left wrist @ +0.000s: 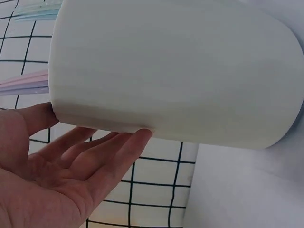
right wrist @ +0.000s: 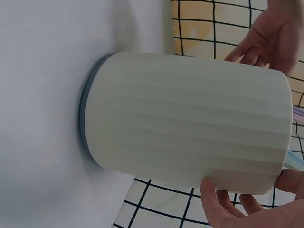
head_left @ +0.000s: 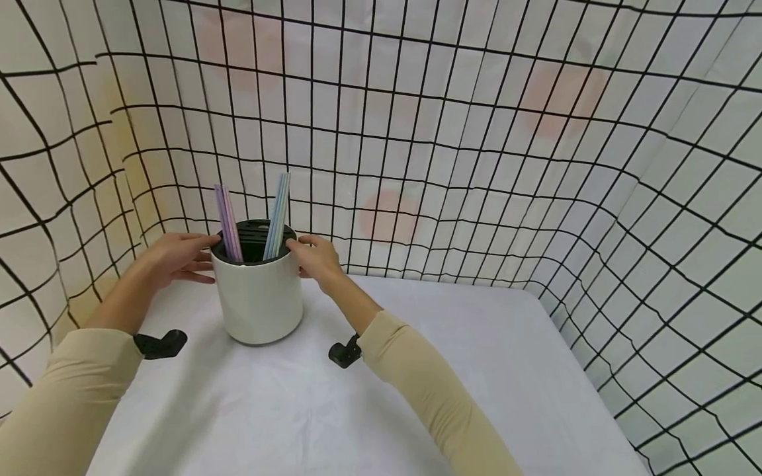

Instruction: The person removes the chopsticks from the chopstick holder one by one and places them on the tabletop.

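Note:
A white ribbed holder (head_left: pixel 257 297) with a black slotted insert stands on the white table (head_left: pixel 417 370) at the back left. Purple straws (head_left: pixel 228 228) and pale blue straws (head_left: pixel 276 211) stick up out of it. My left hand (head_left: pixel 175 258) lies on the holder's left side, fingers nearly straight, fingertips touching the wall just under the rim (left wrist: pixel 137 135). My right hand (head_left: pixel 315 258) is on the holder's right side. Its thumb (right wrist: pixel 211 192) presses on the holder (right wrist: pixel 190 133) near the rim and a finger reaches over the rim's edge.
A white cloth with a black grid pattern (head_left: pixel 476 132) hangs close behind and around the table. The table's right edge (head_left: pixel 595 396) runs toward the front right. Black wrist mounts (head_left: pixel 161 344) sit on both of my beige sleeves.

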Action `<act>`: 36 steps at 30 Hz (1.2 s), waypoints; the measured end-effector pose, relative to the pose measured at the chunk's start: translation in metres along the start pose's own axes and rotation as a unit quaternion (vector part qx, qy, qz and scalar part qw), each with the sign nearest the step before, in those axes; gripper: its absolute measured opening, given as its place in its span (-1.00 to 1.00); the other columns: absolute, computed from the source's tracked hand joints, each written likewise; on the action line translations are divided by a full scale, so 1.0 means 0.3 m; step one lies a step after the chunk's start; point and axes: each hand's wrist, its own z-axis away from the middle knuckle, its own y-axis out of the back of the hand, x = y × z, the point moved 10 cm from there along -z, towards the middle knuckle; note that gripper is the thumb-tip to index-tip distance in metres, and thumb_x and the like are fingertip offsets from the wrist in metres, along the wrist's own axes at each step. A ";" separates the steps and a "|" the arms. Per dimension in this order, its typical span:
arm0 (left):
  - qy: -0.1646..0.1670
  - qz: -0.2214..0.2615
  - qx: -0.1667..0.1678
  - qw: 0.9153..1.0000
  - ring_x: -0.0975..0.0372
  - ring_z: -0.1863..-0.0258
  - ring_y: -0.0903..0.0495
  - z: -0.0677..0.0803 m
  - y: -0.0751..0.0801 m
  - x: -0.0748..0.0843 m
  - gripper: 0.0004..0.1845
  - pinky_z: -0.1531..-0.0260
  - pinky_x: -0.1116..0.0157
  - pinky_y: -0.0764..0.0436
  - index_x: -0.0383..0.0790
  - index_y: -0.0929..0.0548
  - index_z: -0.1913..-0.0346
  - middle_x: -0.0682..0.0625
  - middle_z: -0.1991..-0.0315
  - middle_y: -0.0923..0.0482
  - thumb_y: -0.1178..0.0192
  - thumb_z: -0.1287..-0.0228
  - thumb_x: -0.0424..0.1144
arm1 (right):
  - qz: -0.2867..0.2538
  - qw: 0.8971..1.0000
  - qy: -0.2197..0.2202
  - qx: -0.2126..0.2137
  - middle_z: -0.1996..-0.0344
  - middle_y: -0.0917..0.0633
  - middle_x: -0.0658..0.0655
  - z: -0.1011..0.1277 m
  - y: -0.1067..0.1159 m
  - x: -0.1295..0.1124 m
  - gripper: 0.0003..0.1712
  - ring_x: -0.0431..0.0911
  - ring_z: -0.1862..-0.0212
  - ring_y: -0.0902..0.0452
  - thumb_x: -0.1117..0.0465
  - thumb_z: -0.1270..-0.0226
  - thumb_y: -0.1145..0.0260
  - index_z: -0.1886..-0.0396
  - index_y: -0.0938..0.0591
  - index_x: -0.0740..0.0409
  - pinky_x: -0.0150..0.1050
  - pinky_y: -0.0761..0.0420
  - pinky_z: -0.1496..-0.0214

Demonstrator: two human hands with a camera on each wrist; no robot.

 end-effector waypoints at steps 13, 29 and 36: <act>-0.001 0.004 -0.003 1.000 -0.25 -0.42 -0.35 0.020 -0.117 0.037 -0.18 -0.30 -0.04 -0.55 -0.42 -0.04 -0.58 -0.46 -0.50 -0.17 0.16 -0.60 0.18 | 0.007 0.999 0.023 -0.023 -0.15 -0.68 0.18 0.052 0.120 0.035 -0.47 0.03 0.08 -0.72 -0.06 -0.47 -0.29 -0.32 -0.56 0.07 -0.08 -0.79 0.00; -0.035 0.089 -0.017 0.995 -0.16 -0.40 -0.43 0.017 -0.329 0.100 -0.24 -0.19 0.04 -0.64 -0.36 -0.21 -0.55 -0.35 -0.48 -0.29 -0.04 -0.56 0.11 | 0.008 1.000 0.011 -0.020 -0.09 -0.71 0.21 0.122 0.341 0.109 -0.45 0.09 0.05 -0.72 -0.07 -0.46 -0.30 -0.33 -0.55 0.07 -0.01 -0.77 -0.06; -0.041 0.113 -0.016 0.993 -0.16 -0.39 -0.44 0.018 -0.394 0.122 -0.31 -0.18 0.02 -0.65 -0.33 -0.28 -0.52 -0.33 -0.45 -0.33 -0.05 -0.57 0.06 | 0.004 1.000 0.005 -0.003 -0.05 -0.72 0.22 0.151 0.409 0.129 -0.44 0.11 0.07 -0.73 -0.07 -0.44 -0.33 -0.32 -0.56 0.07 -0.07 -0.79 0.00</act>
